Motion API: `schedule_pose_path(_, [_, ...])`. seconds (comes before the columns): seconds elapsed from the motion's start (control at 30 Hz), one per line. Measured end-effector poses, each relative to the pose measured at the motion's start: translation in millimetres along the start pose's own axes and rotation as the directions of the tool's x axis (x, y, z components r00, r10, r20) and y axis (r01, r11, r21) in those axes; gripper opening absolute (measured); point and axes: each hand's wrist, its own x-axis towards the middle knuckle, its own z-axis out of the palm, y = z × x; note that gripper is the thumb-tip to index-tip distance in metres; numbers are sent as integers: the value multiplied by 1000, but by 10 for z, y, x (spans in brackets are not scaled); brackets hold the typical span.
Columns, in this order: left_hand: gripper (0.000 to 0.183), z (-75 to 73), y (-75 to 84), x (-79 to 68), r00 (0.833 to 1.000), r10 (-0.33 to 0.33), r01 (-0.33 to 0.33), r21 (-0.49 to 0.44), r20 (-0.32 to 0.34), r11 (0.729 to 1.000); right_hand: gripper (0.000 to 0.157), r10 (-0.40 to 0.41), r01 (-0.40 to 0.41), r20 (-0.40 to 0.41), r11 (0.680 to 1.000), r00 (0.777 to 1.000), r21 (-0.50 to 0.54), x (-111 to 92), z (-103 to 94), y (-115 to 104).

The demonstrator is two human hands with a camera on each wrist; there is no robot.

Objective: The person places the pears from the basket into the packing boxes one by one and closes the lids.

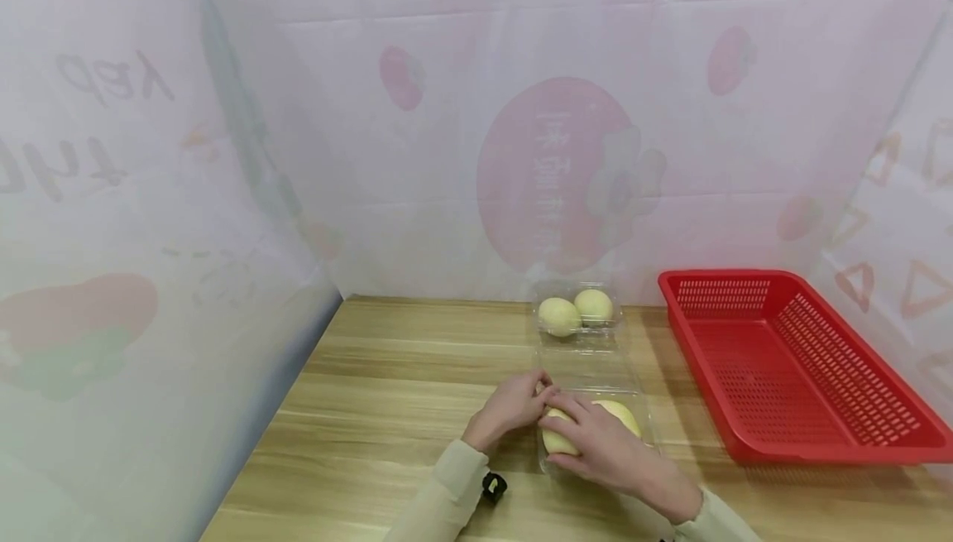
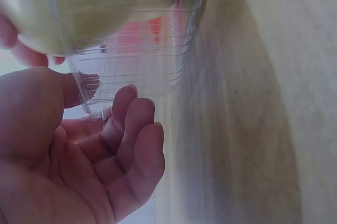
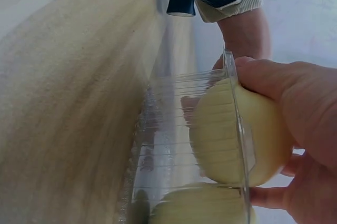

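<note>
My left hand holds the near-left corner of a clear plastic container, thumb over the rim and fingers outside its ribbed wall. The fingers of my right hand are curled round a smooth, round, pale-yellow fruit, whose exact kind I cannot tell. That fruit sits partly down inside the container's left side. Beside it, in the same container, lies another pale-yellow fruit. My right hand hides part of the container in the head view.
Further back, a clear plastic box holds two more yellow fruits. A red perforated basket stands at the right. Everything rests on a wood-grain table, with printed cloth hanging behind and at both sides.
</note>
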Motion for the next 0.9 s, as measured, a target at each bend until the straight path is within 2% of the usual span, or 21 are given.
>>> schedule_pose_path(0.27, [26,-14,-6,3,1000,-19,19,-29,15,999,43,20,-20,-13,999,1000,46,-57,46,6])
schedule_pose_path(0.7, [28,-10,-17,2,1000,-9,9,-28,9,1000,36,24,-15,-101,995,995,94,-138,137,5])
schedule_pose_path(0.8, [27,-10,-17,3,1000,-13,13,-28,10,1000,34,43,-33,-101,995,994,98,-138,131,-6])
schedule_pose_path(0.9, [28,-18,-11,2,1000,-16,16,-37,12,999,28,95,-84,-101,991,990,101,-135,88,5])
